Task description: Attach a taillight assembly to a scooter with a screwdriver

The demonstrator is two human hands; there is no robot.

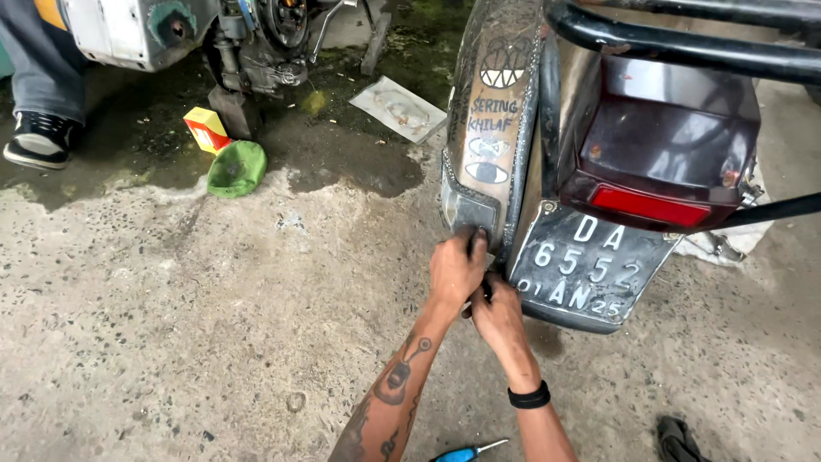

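Note:
I look down at the rear of a motorcycle. My left hand (456,267) grips the lower edge of the dirty rear mudguard (492,128), fingers curled over its rim. My right hand (496,312) is pressed just below and behind it, next to the bent black number plate (586,269); its fingers are hidden, so whether it holds anything is unclear. Above the plate sits the dark red tail light (658,162), under a black tubular rack (684,47).
A blue-handled screwdriver (466,452) lies on the concrete by my forearms. A green cloth (237,168) and a small yellow-red box (206,128) lie near another machine's engine (256,43). Another person's shoe (38,139) stands at far left. A plastic bag (398,108) lies on the wet floor.

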